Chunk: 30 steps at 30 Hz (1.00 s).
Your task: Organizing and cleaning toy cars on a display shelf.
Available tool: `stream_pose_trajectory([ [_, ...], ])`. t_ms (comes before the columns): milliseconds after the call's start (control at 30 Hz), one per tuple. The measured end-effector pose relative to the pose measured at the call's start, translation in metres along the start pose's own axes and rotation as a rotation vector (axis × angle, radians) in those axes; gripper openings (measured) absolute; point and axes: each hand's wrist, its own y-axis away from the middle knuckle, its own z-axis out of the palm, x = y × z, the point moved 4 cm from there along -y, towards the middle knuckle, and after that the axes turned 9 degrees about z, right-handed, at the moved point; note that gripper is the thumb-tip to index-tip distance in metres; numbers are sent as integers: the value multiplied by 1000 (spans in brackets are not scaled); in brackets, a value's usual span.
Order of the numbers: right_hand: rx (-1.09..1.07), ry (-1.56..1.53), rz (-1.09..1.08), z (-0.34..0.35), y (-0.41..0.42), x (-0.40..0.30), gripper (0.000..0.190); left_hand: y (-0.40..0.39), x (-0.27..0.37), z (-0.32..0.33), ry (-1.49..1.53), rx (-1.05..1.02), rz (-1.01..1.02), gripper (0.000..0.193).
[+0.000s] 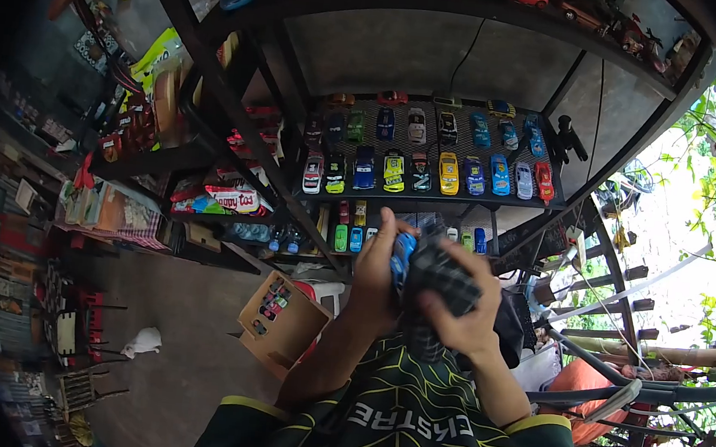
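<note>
Close to my chest, my left hand [377, 277] is closed around a blue toy car [401, 260], whose side shows between the fingers. My right hand [470, 305] grips a dark checked cloth [436, 283] that lies against the car; the cloth and fingers look blurred and cover part of the car. Beyond my hands, a black mesh shelf [393, 194] holds rows of toy cars, among them a yellow car [449, 173] and a red car [543, 183].
An open cardboard box [283, 326] with small items stands lower left on a stool. Snack packets [237, 199] fill a shelf at left. A white cat [143, 342] is on the floor. Grey metal tubes [614, 387] reach in from the right. More toy cars line the top shelf [379, 2].
</note>
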Motion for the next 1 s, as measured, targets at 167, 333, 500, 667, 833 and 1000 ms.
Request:
stream_pose_trajectory([
  [167, 138, -137, 189, 0, -4, 9, 51, -1, -7, -2, 48, 37, 23, 47],
  [333, 64, -53, 101, 8, -1, 6, 52, 8, -13, -3, 2, -143, 141, 42],
  [500, 164, -120, 177, -4, -9, 6, 52, -8, -38, -34, -350, -145, 212, 25],
  [667, -51, 92, -97, -8, -18, -2, 55, 10, 2, 2, -695, -518, 529, 24],
  [833, -6, 235, -129, -12, -17, -3, 56, -3, -2, -9, 153, -532, -231, 31],
  [1000, -28, 217, -157, -14, -19, -8, 55, 3, -8, 10, 14, -150, -139, 56],
])
